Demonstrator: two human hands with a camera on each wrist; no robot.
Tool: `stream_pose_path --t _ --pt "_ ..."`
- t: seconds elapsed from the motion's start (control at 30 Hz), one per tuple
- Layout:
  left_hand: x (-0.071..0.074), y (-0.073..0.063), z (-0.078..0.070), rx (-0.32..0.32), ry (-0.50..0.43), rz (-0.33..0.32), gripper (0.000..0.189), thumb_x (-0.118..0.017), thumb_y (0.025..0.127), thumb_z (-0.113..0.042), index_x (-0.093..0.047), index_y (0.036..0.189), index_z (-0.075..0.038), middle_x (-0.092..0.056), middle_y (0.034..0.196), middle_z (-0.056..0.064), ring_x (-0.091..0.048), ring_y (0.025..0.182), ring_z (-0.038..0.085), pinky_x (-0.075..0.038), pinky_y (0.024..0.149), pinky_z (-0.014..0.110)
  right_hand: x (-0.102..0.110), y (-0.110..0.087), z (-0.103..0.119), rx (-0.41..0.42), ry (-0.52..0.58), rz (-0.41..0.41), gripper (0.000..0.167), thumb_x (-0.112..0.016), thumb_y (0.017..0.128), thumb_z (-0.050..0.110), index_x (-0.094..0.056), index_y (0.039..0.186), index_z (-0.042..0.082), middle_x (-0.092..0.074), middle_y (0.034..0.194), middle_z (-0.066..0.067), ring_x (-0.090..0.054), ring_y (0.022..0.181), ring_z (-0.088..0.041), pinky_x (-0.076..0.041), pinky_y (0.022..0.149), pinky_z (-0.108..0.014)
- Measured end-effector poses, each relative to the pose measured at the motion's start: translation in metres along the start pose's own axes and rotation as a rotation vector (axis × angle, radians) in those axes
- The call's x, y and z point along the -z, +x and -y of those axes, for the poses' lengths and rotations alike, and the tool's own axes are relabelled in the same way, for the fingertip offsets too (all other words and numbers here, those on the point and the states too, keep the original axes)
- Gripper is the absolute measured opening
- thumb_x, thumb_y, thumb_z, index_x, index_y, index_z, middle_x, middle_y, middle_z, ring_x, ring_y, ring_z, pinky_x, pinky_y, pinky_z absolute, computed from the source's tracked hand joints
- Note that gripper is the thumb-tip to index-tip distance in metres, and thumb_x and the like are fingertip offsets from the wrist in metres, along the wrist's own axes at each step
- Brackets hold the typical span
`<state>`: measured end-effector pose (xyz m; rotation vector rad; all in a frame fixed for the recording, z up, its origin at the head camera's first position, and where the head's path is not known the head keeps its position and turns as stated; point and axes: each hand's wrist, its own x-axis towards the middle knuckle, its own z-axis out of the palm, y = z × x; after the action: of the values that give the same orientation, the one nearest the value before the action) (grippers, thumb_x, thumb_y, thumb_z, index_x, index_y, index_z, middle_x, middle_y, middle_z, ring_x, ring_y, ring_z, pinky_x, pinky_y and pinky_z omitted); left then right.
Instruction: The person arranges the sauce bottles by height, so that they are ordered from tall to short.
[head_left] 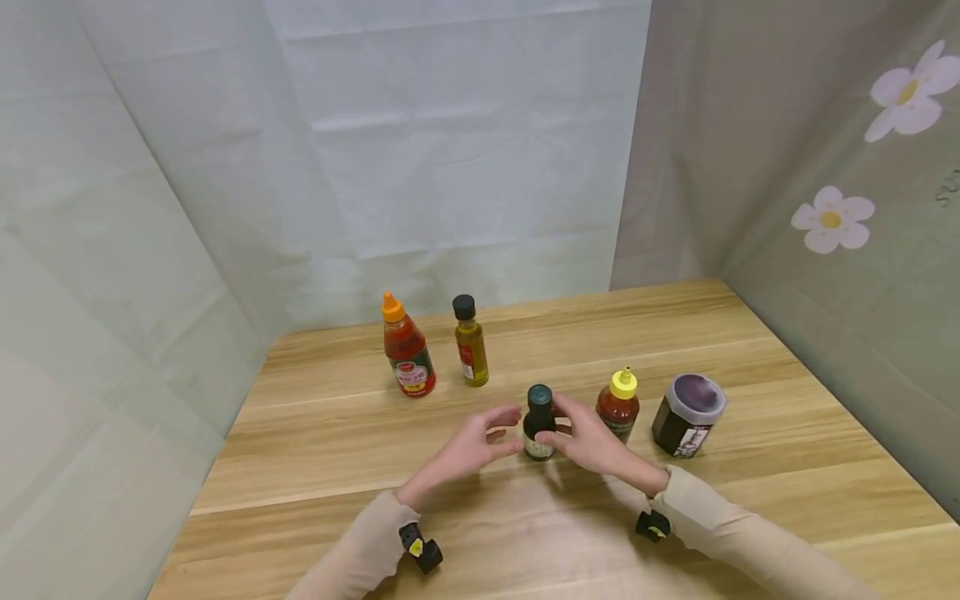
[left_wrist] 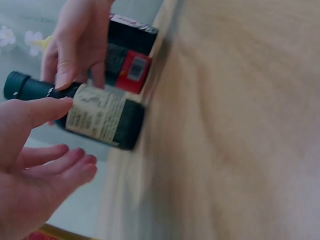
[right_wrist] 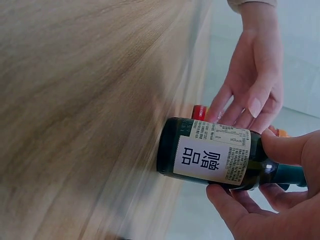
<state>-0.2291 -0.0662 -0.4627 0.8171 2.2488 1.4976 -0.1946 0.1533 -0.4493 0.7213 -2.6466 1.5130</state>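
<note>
A small dark bottle (head_left: 536, 422) with a dark green cap and a cream label stands upright between the two hands. My right hand (head_left: 592, 437) grips it, thumb on one side and fingers on the other, as the right wrist view (right_wrist: 272, 202) confirms for that hand. Across from it, my left hand (head_left: 474, 443) is held with fingers parted and loosely bent, close to the bottle. In the left wrist view its thumb overlaps the bottle (left_wrist: 97, 114); contact is unclear. Whether the bottle's base touches the table cannot be told.
On the wooden table (head_left: 315, 467), a red sauce bottle (head_left: 408, 354) with an orange cap and an oil bottle (head_left: 471, 350) stand at the back left. Right of my right hand are a yellow-capped sauce bottle (head_left: 617, 408) and a dark jar (head_left: 686, 417). Cloth walls (head_left: 465, 167) enclose the table.
</note>
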Motion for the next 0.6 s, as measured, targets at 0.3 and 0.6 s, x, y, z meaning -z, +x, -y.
stream_pose_path --t 0.3,0.6 --pt "-0.022 0.007 -0.002 -0.028 -0.103 -0.133 0.059 -0.078 0.079 -0.006 -0.054 0.133 0.000 -0.060 0.130 0.020 -0.057 0.121 0.033 -0.051 0.101 0.040 0.001 0.000 0.002 0.008 0.022 -0.007 0.049 -0.070 0.087 0.006 -0.051 0.132 0.002 -0.061 0.124 -0.017 -0.059 0.117 -0.033 -0.054 0.098 -0.042" --pt "-0.034 0.012 -0.004 -0.058 -0.025 -0.221 0.053 -0.082 0.076 -0.011 -0.062 0.125 -0.001 -0.065 0.123 0.018 -0.062 0.117 0.030 -0.054 0.095 0.032 -0.002 -0.001 0.001 -0.013 0.027 -0.027 0.047 -0.070 0.087 0.008 -0.052 0.131 0.002 -0.061 0.122 -0.020 -0.059 0.115 -0.034 -0.054 0.097 -0.044"
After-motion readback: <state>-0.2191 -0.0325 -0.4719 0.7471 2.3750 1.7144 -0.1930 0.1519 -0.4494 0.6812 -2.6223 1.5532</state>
